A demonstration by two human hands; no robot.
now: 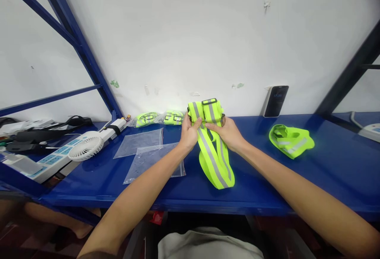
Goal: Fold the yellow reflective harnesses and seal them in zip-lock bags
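Observation:
Between my two hands is a yellow-green reflective strap [212, 160] with grey stripes, its upper part folded into a bundle with a black buckle on top. A loop of it hangs down toward the front of the blue table [255, 195]. My left hand [190, 130] closes on the bundle's left side, thumb on the front. On the right side my right hand [228, 132] grips it the same way, thumb pressed on the folds. Two flat clear zip bags [139, 144] lie to the left of the strap, one partly over the other.
Two bagged yellow-green straps [173, 118] lie by the wall. Another loose strap [292, 140] rests at right, and a phone [276, 101] leans on the wall. At left are a power strip [56, 156], a white fan [86, 148] and a blue frame post [86, 57].

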